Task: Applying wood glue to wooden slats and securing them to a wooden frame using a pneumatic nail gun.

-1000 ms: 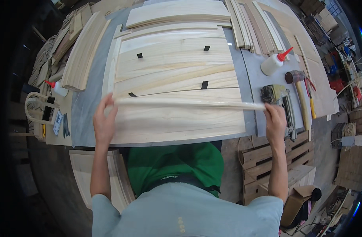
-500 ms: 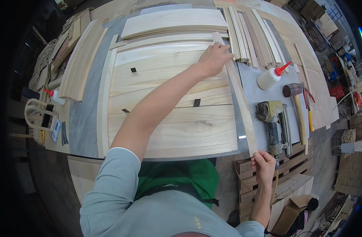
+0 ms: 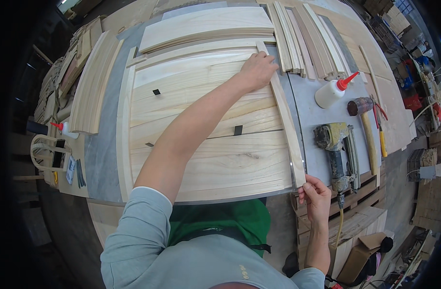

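Observation:
A pale wooden strip (image 3: 288,120) runs along the right edge of a flat wooden panel (image 3: 206,164). My left hand (image 3: 259,71) reaches across the panel, its fingers closed around the strip near the far end. At the near end, my right hand (image 3: 316,193) pinches the strip's tip between thumb and fingers. Another strip (image 3: 124,139) lies along the panel's left edge, and a third strip (image 3: 191,54) lies along its far edge. Small black pieces, such as this dark tab (image 3: 238,130), sit on the panel's seams.
Right of the panel are a white glue bottle (image 3: 329,94) with a red nozzle, a nail gun (image 3: 335,149) with a hose, a mallet (image 3: 367,130) and pliers (image 3: 381,130). Stacked boards (image 3: 206,24) lie beyond; strips are piled far right (image 3: 321,48) and left (image 3: 95,86).
The strip has moved left, from slanting past the panel's right side to lying along its right edge. Both hands have kept hold of it and shifted slightly left.

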`<action>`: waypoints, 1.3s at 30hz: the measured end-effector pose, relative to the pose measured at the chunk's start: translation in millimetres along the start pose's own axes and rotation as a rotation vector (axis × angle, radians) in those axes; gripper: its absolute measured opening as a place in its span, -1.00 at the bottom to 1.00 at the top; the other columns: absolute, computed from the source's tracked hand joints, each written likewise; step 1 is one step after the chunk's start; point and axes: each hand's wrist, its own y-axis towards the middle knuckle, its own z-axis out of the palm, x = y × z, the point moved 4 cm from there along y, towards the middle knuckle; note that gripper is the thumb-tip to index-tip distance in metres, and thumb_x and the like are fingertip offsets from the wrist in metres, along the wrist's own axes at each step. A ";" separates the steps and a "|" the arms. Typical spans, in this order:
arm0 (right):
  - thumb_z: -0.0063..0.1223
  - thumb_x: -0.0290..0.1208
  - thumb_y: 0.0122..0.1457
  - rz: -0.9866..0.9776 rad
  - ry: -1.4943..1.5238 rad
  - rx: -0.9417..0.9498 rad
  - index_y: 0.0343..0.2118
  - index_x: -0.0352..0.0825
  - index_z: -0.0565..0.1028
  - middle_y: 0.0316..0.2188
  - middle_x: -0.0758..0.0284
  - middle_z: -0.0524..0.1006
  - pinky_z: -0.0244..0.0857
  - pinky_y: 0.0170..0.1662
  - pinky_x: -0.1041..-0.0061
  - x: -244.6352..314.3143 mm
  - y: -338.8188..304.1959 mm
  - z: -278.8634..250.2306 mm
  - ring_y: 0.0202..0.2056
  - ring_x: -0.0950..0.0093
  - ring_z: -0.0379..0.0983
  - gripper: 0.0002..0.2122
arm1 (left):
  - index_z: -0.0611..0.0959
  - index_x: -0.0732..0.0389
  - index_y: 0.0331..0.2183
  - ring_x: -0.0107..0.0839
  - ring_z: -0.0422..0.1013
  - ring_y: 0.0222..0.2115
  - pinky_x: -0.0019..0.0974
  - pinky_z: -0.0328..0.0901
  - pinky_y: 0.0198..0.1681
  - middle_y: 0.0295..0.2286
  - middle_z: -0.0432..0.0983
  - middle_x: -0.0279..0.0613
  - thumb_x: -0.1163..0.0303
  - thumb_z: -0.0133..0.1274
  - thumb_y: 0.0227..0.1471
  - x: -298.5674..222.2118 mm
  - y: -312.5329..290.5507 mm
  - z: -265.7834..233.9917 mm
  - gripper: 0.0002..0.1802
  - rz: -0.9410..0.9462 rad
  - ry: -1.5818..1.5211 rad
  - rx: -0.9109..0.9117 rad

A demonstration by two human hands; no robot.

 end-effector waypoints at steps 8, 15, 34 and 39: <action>-0.04 -0.59 0.17 0.024 -0.184 0.002 -0.08 -0.53 0.46 -0.51 0.30 0.51 0.27 -0.55 0.67 -3.1 -0.2 19.1 -0.57 0.63 0.38 -0.74 | 0.54 0.23 -0.08 -0.02 0.31 -0.01 -0.11 0.22 0.08 -0.01 0.39 0.03 0.66 -0.05 -0.19 -11.6 -26.5 -0.6 -0.48 0.075 0.012 -0.039; 0.01 -0.55 0.16 0.051 -0.175 -0.006 -0.07 -0.50 0.47 -0.49 0.34 0.51 0.26 -0.50 0.69 -7.9 7.9 13.2 -0.53 0.67 0.38 -0.73 | 0.51 0.24 -0.13 -0.01 0.34 -0.09 -0.08 0.24 0.01 -0.10 0.43 0.04 0.49 0.00 -0.14 -45.7 -35.4 -14.8 -0.58 0.192 -0.034 -0.028; 0.15 -0.40 0.03 -0.461 -1.390 -0.408 0.03 -0.42 0.36 -0.28 0.11 0.46 0.27 -0.10 0.34 92.4 42.0 -19.7 -0.21 0.18 0.41 -0.53 | 0.46 0.25 -0.05 -0.04 0.21 0.11 -0.09 0.09 0.16 0.07 0.28 0.04 0.52 -0.12 -0.03 -45.9 -52.4 4.5 -0.58 0.047 0.034 0.020; 0.13 -0.39 0.00 -0.611 -1.440 -0.386 0.03 -0.45 0.34 -0.34 0.06 0.49 0.30 -0.15 0.32 75.3 69.1 -41.9 -0.27 0.05 0.41 -0.50 | 0.48 0.28 -0.09 -0.03 0.24 0.06 -0.10 0.13 0.11 0.03 0.32 0.06 0.50 -0.11 -0.03 -47.6 -48.7 7.0 -0.61 0.041 0.002 -0.047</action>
